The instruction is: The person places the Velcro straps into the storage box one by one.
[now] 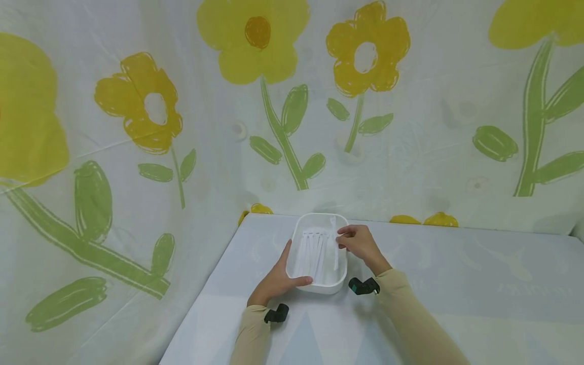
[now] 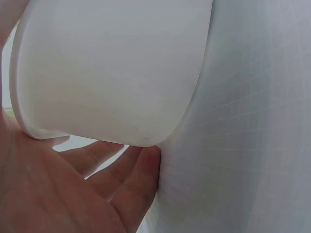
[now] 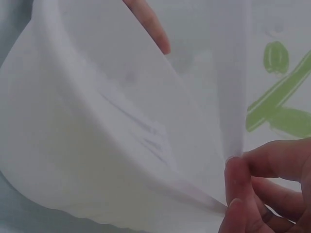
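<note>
A white, rounded rectangular container (image 1: 325, 289) stands near the far edge of the table. Several thin white strips (image 1: 311, 253) lie lengthwise inside it, side by side. My left hand (image 1: 275, 278) holds the container at its near left corner, thumb over the near rim; in the left wrist view the other fingers lie against the outer wall (image 2: 112, 73). Over the right rim, my right hand (image 1: 360, 242) pinches a long, flat white strip (image 1: 336, 259) between thumb and fingertips. In the right wrist view this strip (image 3: 232, 77) stands up from the fingertips, looking slightly see-through.
The pale table (image 1: 456, 284) stretches away to the right of the container. A white curtain (image 1: 424, 152) printed with yellow flowers hangs behind the table and along its left side. Small black devices (image 1: 363, 286) sit at both wrists, over beige sleeves (image 1: 410, 314).
</note>
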Tool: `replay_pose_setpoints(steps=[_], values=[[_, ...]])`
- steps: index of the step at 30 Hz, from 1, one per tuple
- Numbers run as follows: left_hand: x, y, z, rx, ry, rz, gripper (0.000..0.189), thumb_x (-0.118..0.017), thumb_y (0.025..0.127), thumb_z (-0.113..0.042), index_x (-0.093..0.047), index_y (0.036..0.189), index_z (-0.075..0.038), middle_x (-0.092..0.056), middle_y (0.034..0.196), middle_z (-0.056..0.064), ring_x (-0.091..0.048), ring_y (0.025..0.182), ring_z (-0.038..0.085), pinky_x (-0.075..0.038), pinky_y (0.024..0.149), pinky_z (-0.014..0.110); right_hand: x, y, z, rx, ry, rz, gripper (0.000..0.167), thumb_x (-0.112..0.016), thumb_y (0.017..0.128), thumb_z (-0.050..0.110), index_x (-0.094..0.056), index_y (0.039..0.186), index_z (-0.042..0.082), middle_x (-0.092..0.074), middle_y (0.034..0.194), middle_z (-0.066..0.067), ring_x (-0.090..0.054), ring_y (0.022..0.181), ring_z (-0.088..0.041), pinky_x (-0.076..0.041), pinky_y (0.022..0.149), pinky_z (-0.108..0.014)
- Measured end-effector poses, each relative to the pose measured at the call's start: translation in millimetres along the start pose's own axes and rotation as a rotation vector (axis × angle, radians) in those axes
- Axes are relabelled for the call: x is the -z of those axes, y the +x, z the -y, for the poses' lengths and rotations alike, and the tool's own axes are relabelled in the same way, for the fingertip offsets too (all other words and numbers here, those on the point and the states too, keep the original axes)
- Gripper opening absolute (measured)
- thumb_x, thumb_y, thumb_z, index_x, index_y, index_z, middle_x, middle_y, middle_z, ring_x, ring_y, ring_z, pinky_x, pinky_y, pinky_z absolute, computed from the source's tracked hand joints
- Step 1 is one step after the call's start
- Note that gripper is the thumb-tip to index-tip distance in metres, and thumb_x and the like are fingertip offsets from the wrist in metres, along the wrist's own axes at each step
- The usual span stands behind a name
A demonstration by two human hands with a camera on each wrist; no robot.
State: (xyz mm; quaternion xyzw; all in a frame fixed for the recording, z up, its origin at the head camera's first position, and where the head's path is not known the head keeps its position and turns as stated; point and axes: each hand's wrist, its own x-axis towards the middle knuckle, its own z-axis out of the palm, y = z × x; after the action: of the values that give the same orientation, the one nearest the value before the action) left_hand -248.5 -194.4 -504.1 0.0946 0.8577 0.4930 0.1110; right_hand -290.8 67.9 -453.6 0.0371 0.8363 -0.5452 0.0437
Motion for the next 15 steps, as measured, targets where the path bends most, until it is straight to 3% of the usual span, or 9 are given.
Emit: replay_pose_setpoints(steps=[15], values=[[-0.8,0.4,1.0,0.029,0.028,-0.009,0.129,-0.09,0.076,-0.05,-0.001,0.168,-0.031,-0.021,0.174,0.008,-0.041,0.145,0.034,-0.032,0.119,0.067,1.1,-1.2,-1.4,0.022,0.02,-0.003,0.027,-0.068,0.096,0.014,-0.07,0.119,-0.001,-0.074,0.106,-0.016,-0.071,0.081,-0.013,-0.055,0.074,-0.025]])
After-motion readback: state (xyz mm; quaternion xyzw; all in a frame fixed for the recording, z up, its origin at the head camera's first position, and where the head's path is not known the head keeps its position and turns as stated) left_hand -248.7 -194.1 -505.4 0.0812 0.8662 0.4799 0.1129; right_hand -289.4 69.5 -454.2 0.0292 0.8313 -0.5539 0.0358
